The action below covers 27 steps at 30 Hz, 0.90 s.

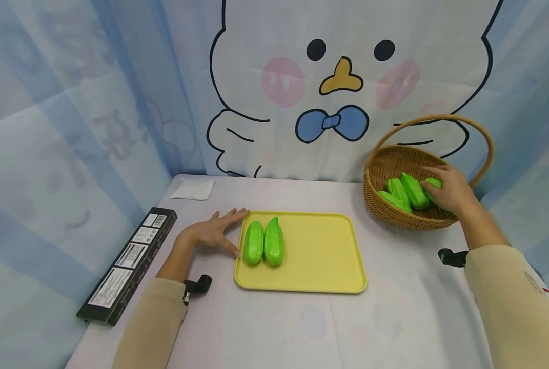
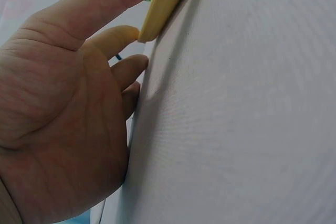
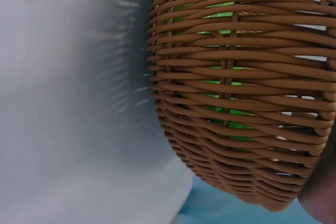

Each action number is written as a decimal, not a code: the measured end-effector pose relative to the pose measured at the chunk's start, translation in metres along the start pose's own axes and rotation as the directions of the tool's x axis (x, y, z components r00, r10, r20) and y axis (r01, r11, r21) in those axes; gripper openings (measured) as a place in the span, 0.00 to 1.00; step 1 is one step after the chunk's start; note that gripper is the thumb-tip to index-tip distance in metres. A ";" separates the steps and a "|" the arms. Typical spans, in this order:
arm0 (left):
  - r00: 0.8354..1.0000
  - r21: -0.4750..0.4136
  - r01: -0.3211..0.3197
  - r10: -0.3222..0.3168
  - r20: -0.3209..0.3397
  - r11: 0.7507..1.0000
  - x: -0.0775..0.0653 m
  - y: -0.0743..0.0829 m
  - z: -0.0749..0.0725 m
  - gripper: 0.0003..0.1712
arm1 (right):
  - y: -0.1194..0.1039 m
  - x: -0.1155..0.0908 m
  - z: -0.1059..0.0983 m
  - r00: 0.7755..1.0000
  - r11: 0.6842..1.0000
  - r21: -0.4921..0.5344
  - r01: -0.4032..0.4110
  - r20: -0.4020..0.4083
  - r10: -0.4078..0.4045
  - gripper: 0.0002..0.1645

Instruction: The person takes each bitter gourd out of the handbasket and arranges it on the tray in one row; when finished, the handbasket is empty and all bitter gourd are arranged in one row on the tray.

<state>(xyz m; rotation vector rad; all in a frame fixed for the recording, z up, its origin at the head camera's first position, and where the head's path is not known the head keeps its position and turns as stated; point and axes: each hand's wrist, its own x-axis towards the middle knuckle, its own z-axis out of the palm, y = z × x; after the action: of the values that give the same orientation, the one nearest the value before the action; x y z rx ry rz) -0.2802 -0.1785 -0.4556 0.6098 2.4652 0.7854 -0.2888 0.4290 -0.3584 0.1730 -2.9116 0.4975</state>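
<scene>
Two glossy green gourd-like vegetables (image 1: pixel 264 243) lie side by side at the left end of a yellow tray (image 1: pixel 320 251). My left hand (image 1: pixel 215 233) is spread at that end, thumb and a fingertip at the tray's rim; the left wrist view shows the palm and the tray's edge (image 2: pixel 165 9). Inside a wicker basket (image 1: pixel 389 212) at the right, my right hand (image 1: pixel 451 190) has thumb and forefinger around a green vegetable (image 1: pixel 433 182). Several more green vegetables (image 1: pixel 412 190) lie beside it. Basket weave (image 3: pixel 241 87) hides most of the fingers in the right wrist view.
A long black box (image 1: pixel 128 261) with white labels lies along the table's left side. Near the back left corner is a white packet (image 1: pixel 193 189). The basket's tall handle (image 1: pixel 433 118) arches above it. A printed curtain (image 1: pixel 274 128) hangs behind the table (image 1: pixel 302 328).
</scene>
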 end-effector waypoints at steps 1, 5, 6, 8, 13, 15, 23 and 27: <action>1.000 -0.002 -0.002 0.002 -0.001 1.000 0.000 0.000 0.000 0.76 | 0.001 0.000 0.000 1.000 1.000 -0.011 -0.006 0.015 0.007 0.32; 1.000 -0.001 -0.005 0.005 0.001 1.000 0.000 -0.001 0.000 0.76 | 0.006 0.000 0.000 0.993 0.996 -0.072 -0.049 0.102 0.057 0.34; 1.000 0.001 -0.003 0.003 0.001 1.000 0.000 -0.001 0.000 0.76 | 0.007 0.000 0.000 0.989 0.994 -0.086 -0.064 0.126 0.075 0.34; 1.000 0.003 0.002 -0.002 0.001 1.000 0.001 -0.001 -0.001 0.76 | 0.010 0.001 0.000 0.980 0.991 -0.107 -0.085 0.170 0.103 0.35; 1.000 0.000 0.006 -0.006 0.001 1.000 0.001 -0.002 -0.001 0.76 | 0.014 0.003 -0.001 0.969 0.988 -0.120 -0.098 0.216 0.123 0.36; 1.000 -0.001 0.003 -0.003 0.001 1.000 0.001 -0.002 -0.001 0.76 | 0.015 0.004 -0.002 0.964 0.987 -0.122 -0.106 0.232 0.133 0.37; 0.999 0.016 -0.032 0.031 0.013 0.999 0.002 -0.003 -0.002 0.76 | 0.016 0.007 -0.006 0.944 0.982 -0.113 -0.151 0.279 0.177 0.37; 0.999 0.019 -0.036 0.036 0.017 0.999 0.002 -0.002 -0.002 0.76 | 0.014 0.007 -0.006 0.942 0.982 -0.107 -0.153 0.284 0.178 0.36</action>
<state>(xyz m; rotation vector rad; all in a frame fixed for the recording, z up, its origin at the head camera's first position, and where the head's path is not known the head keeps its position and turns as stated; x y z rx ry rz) -0.2838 -0.1795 -0.4559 0.6671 2.4561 0.7677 -0.2967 0.4440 -0.3559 -0.0139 -3.2494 0.4040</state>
